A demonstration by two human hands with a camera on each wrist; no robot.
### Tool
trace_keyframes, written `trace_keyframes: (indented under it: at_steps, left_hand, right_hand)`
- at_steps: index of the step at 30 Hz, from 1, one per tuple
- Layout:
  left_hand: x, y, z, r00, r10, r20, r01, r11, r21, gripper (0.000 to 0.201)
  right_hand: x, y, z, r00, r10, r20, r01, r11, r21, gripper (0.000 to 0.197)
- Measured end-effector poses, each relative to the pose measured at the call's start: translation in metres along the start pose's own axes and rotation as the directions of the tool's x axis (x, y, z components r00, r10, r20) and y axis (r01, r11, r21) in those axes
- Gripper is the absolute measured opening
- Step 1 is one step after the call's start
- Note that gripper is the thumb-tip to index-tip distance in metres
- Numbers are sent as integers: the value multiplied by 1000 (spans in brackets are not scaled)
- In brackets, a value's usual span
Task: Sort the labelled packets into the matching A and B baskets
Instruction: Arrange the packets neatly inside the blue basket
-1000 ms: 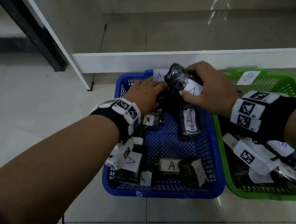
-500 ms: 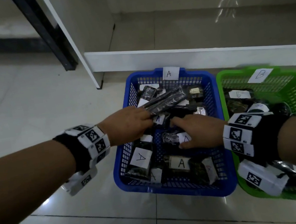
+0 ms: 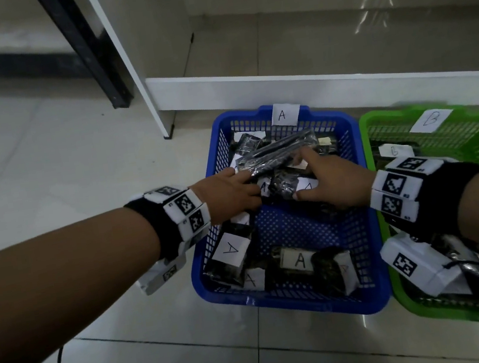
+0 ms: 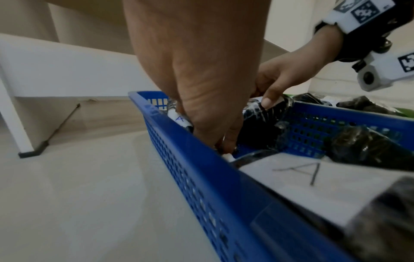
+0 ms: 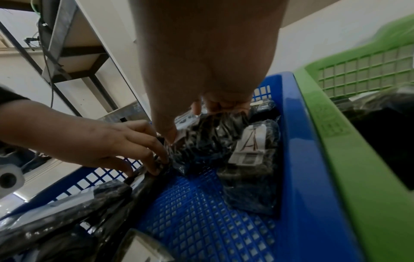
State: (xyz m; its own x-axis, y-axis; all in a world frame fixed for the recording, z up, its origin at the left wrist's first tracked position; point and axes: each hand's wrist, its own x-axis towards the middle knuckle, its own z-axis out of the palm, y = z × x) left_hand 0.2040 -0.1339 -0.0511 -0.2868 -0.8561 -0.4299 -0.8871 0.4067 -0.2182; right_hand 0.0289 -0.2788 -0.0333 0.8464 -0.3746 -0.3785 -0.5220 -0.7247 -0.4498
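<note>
My right hand (image 3: 333, 181) has moved forward and now grasps a black A packet (image 5: 208, 134) in the blue A basket (image 3: 372, 223); my left hand's (image 3: 228, 195) fingers curl loosely against the long packet (image 3: 277, 154) just ahead, so sorting continues.

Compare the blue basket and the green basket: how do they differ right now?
The blue basket carries an A tag on its far rim; the green basket carries a B tag. Both hands, left hand and right hand, reach into the blue basket, neither into the green basket. The blue basket sits left of the green. Both are perforated plastic holding dark wrapped packets.
</note>
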Motion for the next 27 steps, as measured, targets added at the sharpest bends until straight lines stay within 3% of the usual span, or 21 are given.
trace_keyframes:
  at_steps: [4, 7, 9, 12, 14, 17, 23, 27]
  left_hand:
    - [5, -5, -1, 998, -8, 61, 10, 999, -40, 47]
    - [9, -4, -7, 995, -5, 104, 6, 1000, -13, 53]
    - [11, -6, -13, 995, -10, 96, 10, 1000, 8, 46]
    - [9, -17, -19, 993, -50, 104, 65, 986, -151, 42]
    - [6, -25, -26, 986, -93, 139, 139, 918, -372, 40]
    - [0, -37, -39, 951, -168, 259, 300, 701, -647, 37]
    - [-19, -66, -50, 866, -119, 485, 473, 509, -719, 33]
    - [-32, -76, -59, 824, -83, 560, 541, 406, -736, 23]
  right_hand:
    - [-3, -1, -1, 998, -28, 61, 30, 999, -43, 33]
    - [-2, -3, 1, 992, -65, 106, 74, 993, -90, 29]
    - [-1, -4, 4, 989, -74, 131, 89, 990, -111, 30]
    - [-1, -5, 8, 987, -65, 147, 83, 989, -121, 34]
    - [-1, -6, 11, 986, -56, 159, 73, 991, -108, 37]
    - [0, -9, 18, 986, -30, 161, 49, 992, -114, 42]
    - [3, -17, 23, 987, 20, 161, -27, 999, 39, 43]
    - [4, -23, 28, 981, 12, 193, -11, 1000, -4, 41]
